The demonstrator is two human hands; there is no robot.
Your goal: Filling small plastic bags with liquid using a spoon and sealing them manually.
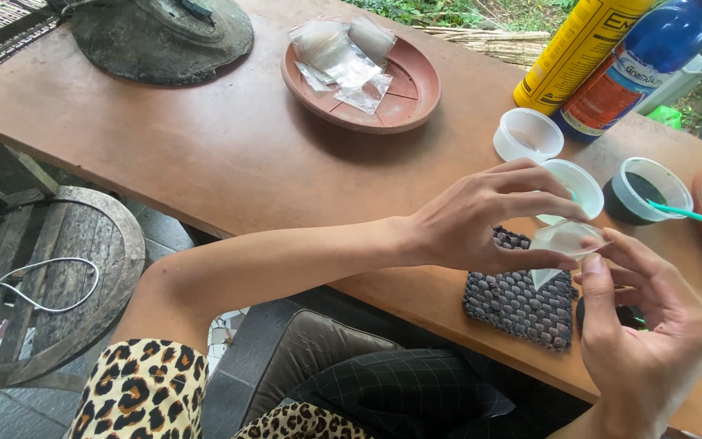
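1. Fingers of both hands were pinched on one small clear plastic bag (566,241), held in the air above a dark woven mat (522,301); the left hand (481,219) gripped it from above with thumb and fingertips, and the right hand (643,341) clamped its lower corner between thumb and forefinger
2. Largest nearby was the brown table (229,146), whose front edge ran just under the wrists, so the bag hung close to the drop-off
3. A clay dish (404,89) with more clear bags sat well apart at the back
4. Yellow and blue bottles (611,65) stood behind three plastic cups (530,134), one holding dark liquid and a green stick (676,211)
5. Judged from this, a light, even pinch near the bag's mouth would suit best, keeping it over the mat
6. Open room lay to the left on bare tabletop; the cups crowded the right
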